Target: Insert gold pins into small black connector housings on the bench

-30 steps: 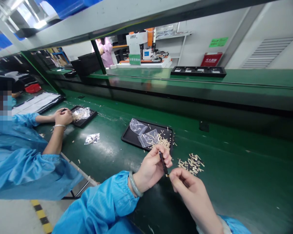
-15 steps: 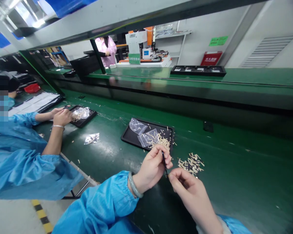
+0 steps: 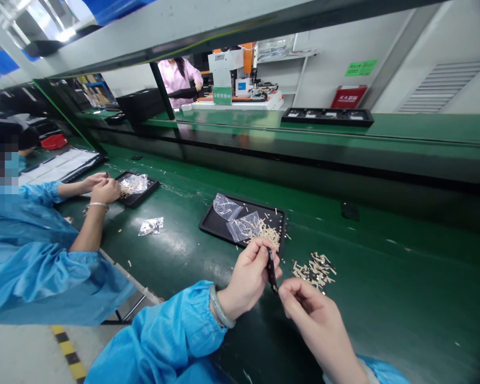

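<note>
Between the thumb and fingers of my left hand [image 3: 250, 274] is a thin, dark, flat part [image 3: 271, 272], tilted with its lower end toward my right hand [image 3: 314, 314]. My right hand is closed in a pinch at that lower end; whatever its fingertips hold is too small to make out. Just beyond my hands lies a black tray [image 3: 214, 226] with clear plastic bags [image 3: 244, 226] and many small beige strips [image 3: 270, 234]. A loose pile of similar strips [image 3: 316, 272], mixed with dark bits, lies on the green table to the right.
At the left, a co-worker's hands [image 3: 106, 189] work beside another black tray [image 3: 138, 198]. A small clear bag [image 3: 151, 226] lies between us. A black block [image 3: 349, 211] sits farther back. On the raised ledge stands a compartmented tray [image 3: 328, 117]; a shelf beam [image 3: 208, 26] crosses overhead.
The dark part has turned slightly in my left hand and shows more of its flat face. My right hand stays pinched at its lower end. The person in pink behind has shifted an arm.
</note>
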`<act>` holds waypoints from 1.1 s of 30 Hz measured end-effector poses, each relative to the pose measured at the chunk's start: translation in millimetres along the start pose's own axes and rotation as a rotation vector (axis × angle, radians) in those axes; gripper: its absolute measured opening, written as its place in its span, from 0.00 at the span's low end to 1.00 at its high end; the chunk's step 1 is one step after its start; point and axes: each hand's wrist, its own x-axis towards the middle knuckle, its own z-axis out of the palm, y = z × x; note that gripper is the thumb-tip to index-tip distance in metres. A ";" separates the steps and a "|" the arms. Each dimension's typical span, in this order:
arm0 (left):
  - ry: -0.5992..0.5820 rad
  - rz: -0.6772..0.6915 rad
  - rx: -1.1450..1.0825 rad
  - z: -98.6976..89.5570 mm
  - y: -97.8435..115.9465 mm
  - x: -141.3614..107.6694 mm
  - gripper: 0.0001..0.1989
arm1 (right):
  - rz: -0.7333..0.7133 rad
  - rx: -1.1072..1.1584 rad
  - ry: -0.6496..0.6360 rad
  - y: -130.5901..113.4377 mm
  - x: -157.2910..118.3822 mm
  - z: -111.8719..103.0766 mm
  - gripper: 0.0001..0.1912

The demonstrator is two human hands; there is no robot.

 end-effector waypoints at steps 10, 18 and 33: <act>0.029 0.078 0.198 -3.4 -5.3 -2.0 0.10 | 0.038 0.063 -0.008 -0.6 1.2 -0.2 0.14; -0.102 0.157 0.686 -8.0 6.2 -7.3 0.14 | 0.036 0.058 0.056 2.5 6.1 -14.2 0.14; -0.149 0.093 0.517 -9.7 0.7 -5.1 0.09 | -0.028 -0.029 0.001 -2.9 8.6 -31.8 0.13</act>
